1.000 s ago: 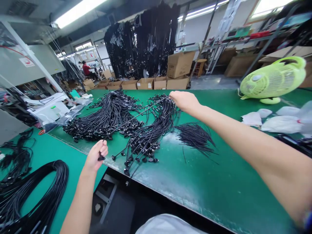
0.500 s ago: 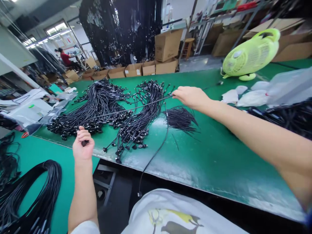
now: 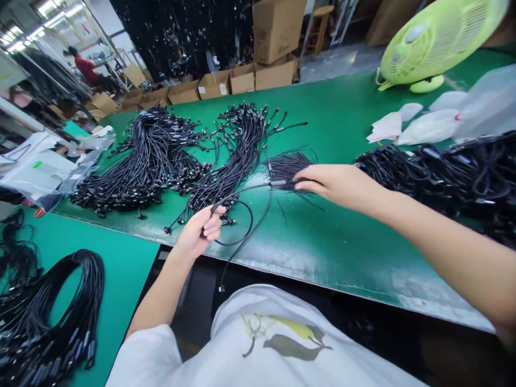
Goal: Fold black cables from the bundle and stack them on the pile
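A coil [image 3: 97,279] lies lower left. Left of centre, the left hand [image 3: 199,231] grips a looped cable [image 3: 252,219] near the table's [image 3: 355,258] front edge; at centre, the right hand [image 3: 336,185] pinches its sleeved end beside thin wires [image 3: 287,163]. Bare tabletop spreads right of centre, below bundles [image 3: 427,174] at far right.

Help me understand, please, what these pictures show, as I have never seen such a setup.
There is no machine here: a person works bare-handed. All pictures come from one camera on that person's head, looking forward and down. On the green table are a large heap of black cables, a narrower cable bundle beside it, a pile of thin black strips and a light green fan. The left hand is closed around a black cable, which runs toward the right hand. That hand is at the strips' edge; whether it grips anything is hard to tell.
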{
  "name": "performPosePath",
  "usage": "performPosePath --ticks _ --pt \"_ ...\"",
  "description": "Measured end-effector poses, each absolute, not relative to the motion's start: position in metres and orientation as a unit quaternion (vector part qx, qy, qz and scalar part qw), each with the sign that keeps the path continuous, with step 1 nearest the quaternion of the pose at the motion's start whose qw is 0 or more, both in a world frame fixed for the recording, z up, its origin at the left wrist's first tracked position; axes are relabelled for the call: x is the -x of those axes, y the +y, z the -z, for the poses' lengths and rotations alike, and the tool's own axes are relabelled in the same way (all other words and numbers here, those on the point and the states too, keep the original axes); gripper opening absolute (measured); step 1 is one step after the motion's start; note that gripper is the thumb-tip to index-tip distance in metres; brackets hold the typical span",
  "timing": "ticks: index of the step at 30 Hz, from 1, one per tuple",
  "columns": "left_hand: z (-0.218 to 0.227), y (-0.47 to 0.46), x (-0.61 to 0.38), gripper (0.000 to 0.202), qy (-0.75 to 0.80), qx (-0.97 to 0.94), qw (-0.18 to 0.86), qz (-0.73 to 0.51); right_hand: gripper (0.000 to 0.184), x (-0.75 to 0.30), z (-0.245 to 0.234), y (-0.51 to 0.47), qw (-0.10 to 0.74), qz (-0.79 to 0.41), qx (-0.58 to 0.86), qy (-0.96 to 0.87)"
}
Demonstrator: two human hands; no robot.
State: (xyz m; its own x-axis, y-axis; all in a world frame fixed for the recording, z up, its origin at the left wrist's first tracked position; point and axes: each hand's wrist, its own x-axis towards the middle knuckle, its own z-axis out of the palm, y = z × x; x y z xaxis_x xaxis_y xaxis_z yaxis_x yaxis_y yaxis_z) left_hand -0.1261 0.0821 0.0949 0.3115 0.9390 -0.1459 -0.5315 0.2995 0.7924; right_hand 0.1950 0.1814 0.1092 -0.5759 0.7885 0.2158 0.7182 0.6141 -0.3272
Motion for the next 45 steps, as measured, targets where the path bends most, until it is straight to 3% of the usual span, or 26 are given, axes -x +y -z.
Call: performPosePath --ticks 5,9,12,16,18,21,24,26,30,33,38,42,45 --pt "-0.09 0.091 0.149 0.025 0.31 -0.187 0.753 -0.55 0.035 -0.222 -0.078 0.166 0.247 -0.127 0.47 -0.837" --pt "-0.082 0.089 0.153 0.022 0.341 -0.217 0.757 -0.513 0.033 -0.224 -0.072 0.149 0.253 -0.078 0.52 -0.812" --pt "-0.077 0.092 0.139 0.015 0.382 -0.245 0.699 -0.553 0.032 -0.207 -0.07 0.123 0.174 -0.009 0.482 -0.859" --pt "-0.068 0.093 0.093 0.026 0.421 -0.417 0.548 -0.59 0.028 -0.161 -0.082 0.087 0.036 -0.109 0.3 -0.947" --pt "-0.065 0.086 0.069 0.029 0.422 -0.535 0.525 -0.51 0.029 -0.143 -0.095 0.087 0.079 -0.157 0.284 -0.943" --pt "-0.063 0.075 0.052 0.029 0.409 -0.604 0.533 -0.428 0.033 -0.135 -0.109 0.106 0.214 -0.234 0.316 -0.894" --pt "-0.065 0.077 0.051 0.025 0.393 -0.538 0.581 -0.468 0.022 -0.138 -0.102 0.124 0.37 -0.294 0.357 -0.806" --pt "-0.064 0.084 0.049 0.025 0.382 -0.46 0.615 -0.514 0.03 -0.135 -0.088 0.127 0.452 -0.315 0.401 -0.732" --pt "-0.054 0.09 0.032 0.033 0.371 -0.346 0.703 -0.498 0.031 -0.114 -0.06 0.119 0.464 -0.478 0.451 -0.593" --pt "-0.046 0.086 0.02 0.042 0.351 -0.28 0.743 -0.496 0.036 -0.104 -0.052 0.113 0.522 -0.577 0.424 -0.464" --pt "-0.047 0.076 0.03 0.03 0.298 -0.234 0.761 -0.527 0.032 -0.109 -0.059 0.111 0.487 -0.759 0.319 -0.291" --pt "-0.049 0.066 0.038 0.029 0.301 -0.283 0.783 -0.465 0.035 -0.104 -0.06 0.107 0.525 -0.727 0.348 -0.274" --pt "-0.048 0.067 0.036 0.026 0.317 -0.224 0.75 -0.536 0.036 -0.092 -0.054 0.101 0.557 -0.674 0.358 -0.326"
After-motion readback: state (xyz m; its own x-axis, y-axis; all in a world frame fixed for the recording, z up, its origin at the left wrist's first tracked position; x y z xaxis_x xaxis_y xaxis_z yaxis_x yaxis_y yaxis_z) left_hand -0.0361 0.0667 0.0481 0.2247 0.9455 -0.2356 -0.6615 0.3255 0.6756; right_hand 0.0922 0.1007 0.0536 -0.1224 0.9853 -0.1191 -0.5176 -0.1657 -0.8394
